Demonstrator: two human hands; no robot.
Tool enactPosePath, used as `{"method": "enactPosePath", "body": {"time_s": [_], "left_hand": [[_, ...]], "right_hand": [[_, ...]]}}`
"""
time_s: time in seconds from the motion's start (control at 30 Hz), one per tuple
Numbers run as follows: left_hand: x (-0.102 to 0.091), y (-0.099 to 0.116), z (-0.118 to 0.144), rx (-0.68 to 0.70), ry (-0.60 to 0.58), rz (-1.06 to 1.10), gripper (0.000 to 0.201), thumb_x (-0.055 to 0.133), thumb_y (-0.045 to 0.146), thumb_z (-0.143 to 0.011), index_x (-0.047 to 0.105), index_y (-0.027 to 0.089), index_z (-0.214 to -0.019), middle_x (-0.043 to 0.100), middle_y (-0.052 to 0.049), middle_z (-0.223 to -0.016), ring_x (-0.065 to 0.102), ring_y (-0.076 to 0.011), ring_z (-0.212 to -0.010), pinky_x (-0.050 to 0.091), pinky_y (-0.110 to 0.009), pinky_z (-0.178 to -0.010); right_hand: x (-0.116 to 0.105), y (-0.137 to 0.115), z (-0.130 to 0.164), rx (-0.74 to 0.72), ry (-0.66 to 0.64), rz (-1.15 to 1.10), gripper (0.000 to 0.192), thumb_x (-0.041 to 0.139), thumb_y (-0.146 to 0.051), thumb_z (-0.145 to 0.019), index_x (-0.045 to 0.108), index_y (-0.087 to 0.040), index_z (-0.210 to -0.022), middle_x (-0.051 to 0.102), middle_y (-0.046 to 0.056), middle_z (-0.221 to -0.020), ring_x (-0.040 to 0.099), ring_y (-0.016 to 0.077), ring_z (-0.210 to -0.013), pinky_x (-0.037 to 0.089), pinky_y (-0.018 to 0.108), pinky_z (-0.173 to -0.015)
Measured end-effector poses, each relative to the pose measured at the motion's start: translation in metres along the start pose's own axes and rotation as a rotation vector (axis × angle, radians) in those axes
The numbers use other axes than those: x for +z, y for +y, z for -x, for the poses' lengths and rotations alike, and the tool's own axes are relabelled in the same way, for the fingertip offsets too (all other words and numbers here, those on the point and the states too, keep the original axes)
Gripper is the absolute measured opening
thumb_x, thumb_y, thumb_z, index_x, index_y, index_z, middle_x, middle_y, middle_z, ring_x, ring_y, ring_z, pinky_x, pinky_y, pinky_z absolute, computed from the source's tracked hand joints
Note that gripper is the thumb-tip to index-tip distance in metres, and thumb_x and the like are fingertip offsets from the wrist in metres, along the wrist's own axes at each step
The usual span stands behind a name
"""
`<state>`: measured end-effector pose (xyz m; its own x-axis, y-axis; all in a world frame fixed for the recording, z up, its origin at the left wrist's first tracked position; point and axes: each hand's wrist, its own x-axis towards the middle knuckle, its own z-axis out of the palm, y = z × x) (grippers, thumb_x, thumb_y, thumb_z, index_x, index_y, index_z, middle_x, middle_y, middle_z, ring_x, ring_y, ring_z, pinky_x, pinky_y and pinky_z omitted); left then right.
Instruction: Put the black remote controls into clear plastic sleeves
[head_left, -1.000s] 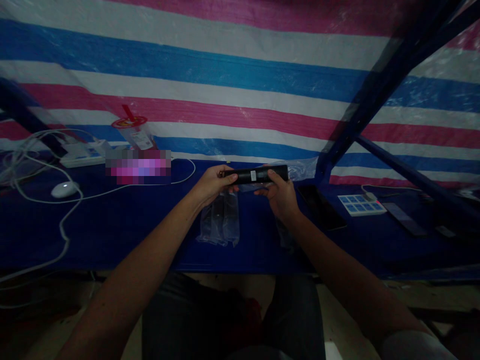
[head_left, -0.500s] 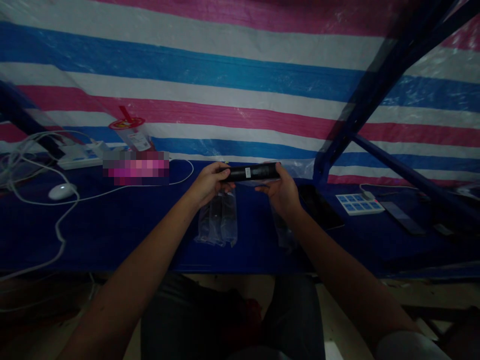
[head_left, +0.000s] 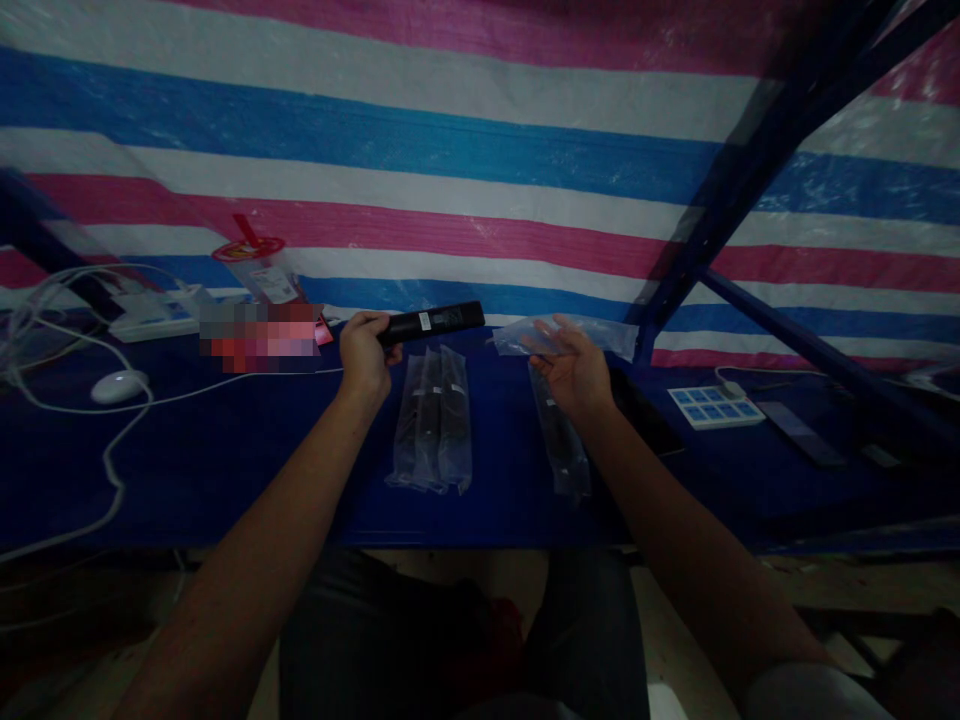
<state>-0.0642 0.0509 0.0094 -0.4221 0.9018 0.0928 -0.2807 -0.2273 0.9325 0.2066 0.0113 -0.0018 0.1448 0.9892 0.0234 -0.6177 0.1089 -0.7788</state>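
Left grip (head_left: 366, 352) clasps black device (head_left: 442, 320) — right grip (head_left: 581, 372) spread

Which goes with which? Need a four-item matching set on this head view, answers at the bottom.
Things:
1. bare black bar
2. bagged bars
3. cup
4. mouse-like device

States and places:
A. topped with a red lid and straw
B. white, on the table at left
C. held in the left hand
D. three, lying side by side

Pairs: 1-C, 2-D, 3-A, 4-B
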Motion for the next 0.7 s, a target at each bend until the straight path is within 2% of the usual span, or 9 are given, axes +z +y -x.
{"method": "enactPosePath", "body": {"time_s": [0.1,0.3,0.47,0.7], "left_hand": [[0.000,-0.003,-0.001,-0.018,0.053,-0.049,0.006,0.055,0.019,-0.067,0.050,0.020,-0.069,0.045,0.004,-0.054,0.039,-0.0101,-0.035,0.021,-0.021,-0.032],[0.004,-0.008,0.003,-0.104,0.053,-0.070,0.007,0.054,0.018,-0.064,0.049,0.020,-0.068,0.040,0.006,-0.052,0.032,-0.0078,-0.033,0.015,-0.021,-0.032],[0.003,-0.001,0.003,-0.047,0.161,-0.082,0.006,0.053,0.016,-0.066,0.048,0.019,-0.066,0.039,0.005,-0.053,0.032,-0.0070,-0.036,0.018,-0.021,-0.033],[0.007,-0.002,0.008,-0.057,0.108,-0.108,0.005,0.052,0.018,-0.067,0.049,0.019,-0.063,0.040,0.004,-0.054,0.032,-0.0074,-0.036,0.018,-0.021,-0.032]], "right_hand": [[-0.002,0.001,-0.001,-0.005,-0.007,-0.002,0.032,0.064,-0.022,-0.077,0.060,-0.026,-0.108,0.075,0.004,-0.116,0.075,0.0231,-0.093,0.059,0.031,-0.064],[-0.005,0.003,-0.002,-0.020,-0.042,0.003,0.033,0.061,-0.022,-0.079,0.059,-0.028,-0.112,0.074,0.003,-0.121,0.074,0.0228,-0.098,0.058,0.032,-0.068],[-0.004,0.002,-0.002,-0.040,-0.023,0.016,0.033,0.061,-0.022,-0.079,0.060,-0.028,-0.111,0.074,0.004,-0.120,0.075,0.0237,-0.095,0.058,0.032,-0.064],[-0.001,0.003,0.000,-0.035,-0.024,0.011,0.034,0.062,-0.022,-0.079,0.059,-0.026,-0.112,0.074,0.005,-0.119,0.075,0.0230,-0.091,0.059,0.030,-0.061]]}}
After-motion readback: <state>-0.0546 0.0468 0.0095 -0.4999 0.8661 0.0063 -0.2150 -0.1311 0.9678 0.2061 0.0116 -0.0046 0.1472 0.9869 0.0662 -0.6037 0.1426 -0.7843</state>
